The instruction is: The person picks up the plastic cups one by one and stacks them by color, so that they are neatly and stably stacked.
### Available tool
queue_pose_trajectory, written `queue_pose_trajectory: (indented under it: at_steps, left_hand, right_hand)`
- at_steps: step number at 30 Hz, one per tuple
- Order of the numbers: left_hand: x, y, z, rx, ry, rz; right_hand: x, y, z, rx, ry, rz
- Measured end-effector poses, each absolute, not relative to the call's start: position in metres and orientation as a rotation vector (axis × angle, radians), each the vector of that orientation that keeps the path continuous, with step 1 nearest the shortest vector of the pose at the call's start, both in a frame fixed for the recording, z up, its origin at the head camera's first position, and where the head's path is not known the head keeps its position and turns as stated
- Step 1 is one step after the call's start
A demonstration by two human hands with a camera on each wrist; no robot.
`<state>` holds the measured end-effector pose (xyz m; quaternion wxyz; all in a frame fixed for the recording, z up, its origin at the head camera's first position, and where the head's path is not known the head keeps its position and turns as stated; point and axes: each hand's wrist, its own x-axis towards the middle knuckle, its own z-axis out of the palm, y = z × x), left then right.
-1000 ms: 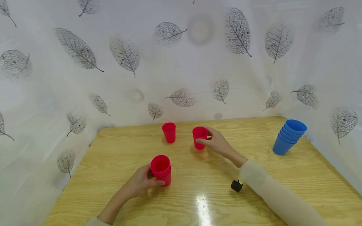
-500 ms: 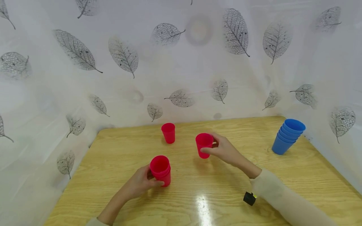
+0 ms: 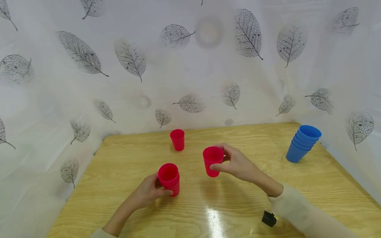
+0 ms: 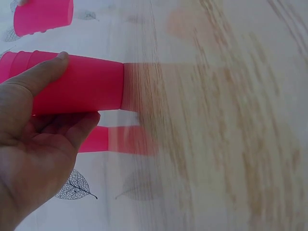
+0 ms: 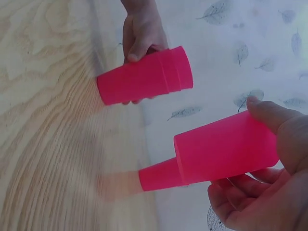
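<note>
My left hand grips a nested stack of red cups, thumb on the near side. In the left wrist view the base of the stack meets the tabletop. To the right, my right hand holds a single red cup upright by its side, thumb in front and fingers behind. A gap shows between this cup and the table in the right wrist view. Another red cup stands alone toward the back, beyond both hands.
A stack of several blue cups leans slightly at the right side of the wooden table. A small black object shows by the right sleeve. Pale leaf-printed sheeting borders the table's back and sides.
My right hand has brought its red cup off its place at the back and toward me, level with the stack's right side. The left hand and its stack have stayed put.
</note>
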<state>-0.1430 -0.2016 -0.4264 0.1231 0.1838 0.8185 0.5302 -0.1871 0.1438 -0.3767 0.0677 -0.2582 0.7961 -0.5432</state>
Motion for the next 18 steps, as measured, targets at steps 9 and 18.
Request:
queue_pose_trajectory:
  at_steps: [9, 18]
  left_hand:
    - [-0.143, -0.201, -0.426, 0.538, 2.393, 1.541]
    - [-0.143, -0.202, -0.427, 0.554, 2.41, 1.517]
  right_hand:
    - [-0.171, 0.131, -0.365, -0.89, 2.323, -1.586]
    - [-0.164, 0.11, -0.353, -0.989, 2.296, -1.561]
